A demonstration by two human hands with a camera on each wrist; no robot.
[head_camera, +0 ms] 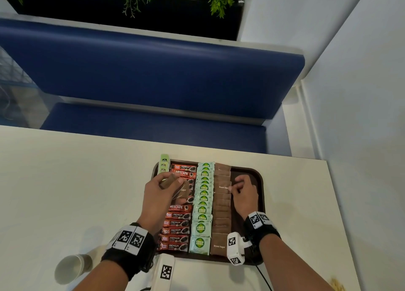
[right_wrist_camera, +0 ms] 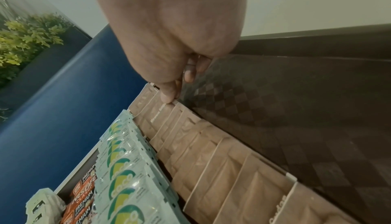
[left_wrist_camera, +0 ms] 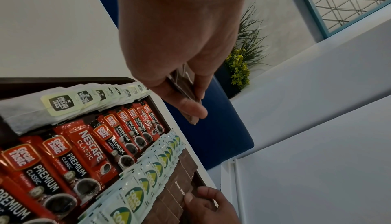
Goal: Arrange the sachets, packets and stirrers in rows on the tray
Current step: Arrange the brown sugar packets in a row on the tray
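Left hand (head_camera: pixel 161 191) grips spare brown sachets (head_camera: pixel 175 186) above the coffee row (head_camera: pixel 176 230), while right hand (head_camera: pixel 244 191), nearer, pinches the brown row's (head_camera: pixel 221 214) edge, running lengthwise.

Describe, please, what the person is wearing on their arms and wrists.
Both forearms are bare, with no sleeves. Each wrist carries a black strap bearing white square tags printed with black-and-white fiducial patterns. A white camera housing with similar markers projects from the right wrist, and a thin black cable trails from it.

tray (head_camera: pixel 260 181): 1 | paper cup (head_camera: pixel 72 268): 1 | hands: 2
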